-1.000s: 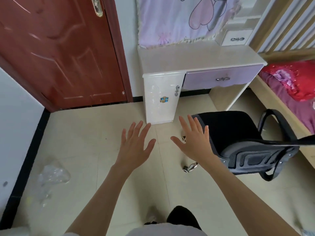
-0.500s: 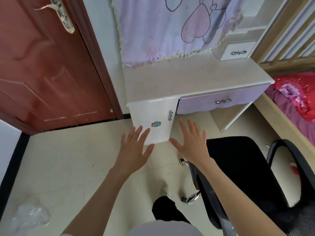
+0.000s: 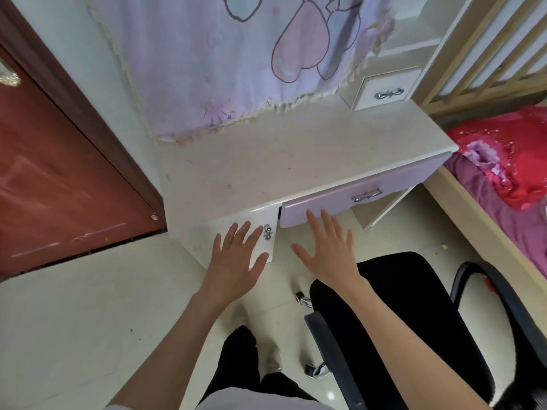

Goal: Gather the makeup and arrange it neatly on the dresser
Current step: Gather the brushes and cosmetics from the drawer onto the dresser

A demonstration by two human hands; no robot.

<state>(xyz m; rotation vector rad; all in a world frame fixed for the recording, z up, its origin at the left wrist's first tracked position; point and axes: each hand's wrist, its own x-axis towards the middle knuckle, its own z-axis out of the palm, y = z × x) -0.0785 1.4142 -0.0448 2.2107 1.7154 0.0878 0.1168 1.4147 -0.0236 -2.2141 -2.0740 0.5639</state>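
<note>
Closer now than a moment ago, the cream-topped white dresser (image 3: 296, 161) fills the middle of the view, and both hands have come up against its near front. A dark red wooden door (image 3: 59, 184) stands at the left, and a bed with a red and purple quilt (image 3: 509, 170) lies at the right. A black mesh office chair (image 3: 414, 315) sits near right, under the right forearm. A lilac cloth printed with pink hearts (image 3: 236, 54) hangs over the dresser's far side. Below the top, a lilac drawer (image 3: 355, 199) is slightly open. The left hand (image 3: 233, 267) and the right hand (image 3: 328, 253) hover with fingers spread wide, holding nothing. No makeup can be made out anywhere.
</note>
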